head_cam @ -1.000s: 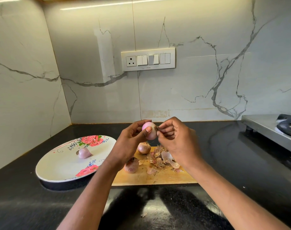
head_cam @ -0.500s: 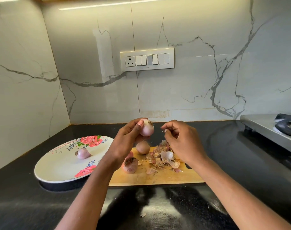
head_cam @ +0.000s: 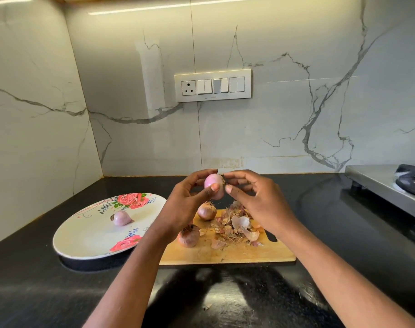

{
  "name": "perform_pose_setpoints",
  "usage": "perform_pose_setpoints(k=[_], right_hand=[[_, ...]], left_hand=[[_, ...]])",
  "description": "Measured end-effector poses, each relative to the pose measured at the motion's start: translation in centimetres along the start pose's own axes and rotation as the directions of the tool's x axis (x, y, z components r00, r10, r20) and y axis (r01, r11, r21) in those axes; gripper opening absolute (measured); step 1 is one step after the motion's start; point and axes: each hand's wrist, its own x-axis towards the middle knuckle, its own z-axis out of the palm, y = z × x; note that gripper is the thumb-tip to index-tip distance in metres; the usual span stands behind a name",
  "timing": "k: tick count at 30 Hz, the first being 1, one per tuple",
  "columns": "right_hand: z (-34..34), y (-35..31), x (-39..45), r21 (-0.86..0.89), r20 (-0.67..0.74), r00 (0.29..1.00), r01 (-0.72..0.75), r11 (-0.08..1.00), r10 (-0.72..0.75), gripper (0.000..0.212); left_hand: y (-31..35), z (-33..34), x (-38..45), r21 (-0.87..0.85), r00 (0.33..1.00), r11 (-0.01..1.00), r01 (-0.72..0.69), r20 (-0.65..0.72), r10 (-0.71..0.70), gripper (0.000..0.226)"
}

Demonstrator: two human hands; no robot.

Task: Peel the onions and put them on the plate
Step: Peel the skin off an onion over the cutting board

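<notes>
My left hand (head_cam: 186, 204) holds a pink, mostly peeled onion (head_cam: 213, 183) in the air above the wooden cutting board (head_cam: 227, 253). My right hand (head_cam: 258, 202) pinches the root tuft at the onion's right end with thumb and fingertips. Two unpeeled brown onions lie on the board, one at the back (head_cam: 206, 211) and one nearer the front left (head_cam: 189, 236). A pile of dry onion skins (head_cam: 237, 227) covers the board's middle. One peeled onion (head_cam: 121, 218) rests on the white floral plate (head_cam: 83, 237) to the left.
Everything stands on a black stone counter (head_cam: 225, 299) in a marble-walled corner. A steel stove (head_cam: 391, 185) occupies the right edge. A switch panel (head_cam: 212, 85) is on the back wall. A scrap of skin (head_cam: 207, 307) lies on the counter in front.
My right hand pulled away from the onion half a second ago and has now come back to pinch its root end. The left hand has turned the onion slightly.
</notes>
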Motion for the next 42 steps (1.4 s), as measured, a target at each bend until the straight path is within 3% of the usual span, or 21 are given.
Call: perform_pose_setpoints(k=[6, 13, 18, 24, 32, 35, 38, 42], right_hand=[[0.34, 0.36, 0.21, 0.3, -0.053, 0.998, -0.017, 0.954, 0.034, 0.018], [0.36, 0.53, 0.27, 0.07, -0.091, 0.994, 0.068, 0.995, -0.062, 0.004], [0.31, 0.42, 0.14, 0.146, -0.104, 0.993, -0.031, 0.989, 0.047, 0.015], [0.23, 0.29, 0.1, 0.219, -0.013, 0.999, -0.043, 0.975, 0.047, 0.028], [0.22, 0.42, -0.1, 0.168, -0.096, 0.995, -0.015, 0.986, 0.032, 0.01], [0.32, 0.41, 0.14, 0.228, -0.131, 0.989, -0.044, 0.973, 0.075, 0.01], [0.24, 0.34, 0.33, 0.327, -0.096, 0.987, -0.091, 0.941, 0.129, 0.01], [0.24, 0.13, 0.15, 0.308, -0.03, 0.993, -0.098, 0.946, 0.112, 0.012]], left_hand=[[-0.07, 0.06, -0.11, -0.081, 0.999, 0.997, 0.005, 0.044, -0.002, 0.041], [0.35, 0.32, -0.17, -0.041, 0.999, 0.998, -0.043, 0.007, 0.043, 0.047], [0.28, 0.27, -0.11, -0.074, 0.998, 0.995, -0.059, -0.027, 0.057, 0.054], [0.06, 0.16, -0.04, -0.088, 0.995, 0.992, -0.086, -0.054, 0.081, 0.056], [0.07, 0.26, 0.01, -0.039, 0.993, 0.994, -0.106, -0.061, 0.104, 0.055], [0.2, 0.23, -0.06, -0.097, 0.995, 0.991, -0.092, -0.05, 0.087, 0.054], [0.27, 0.23, -0.07, -0.105, 0.996, 0.991, -0.083, -0.044, 0.079, 0.053], [0.15, 0.22, -0.01, -0.089, 0.995, 0.992, -0.085, -0.052, 0.081, 0.054]])
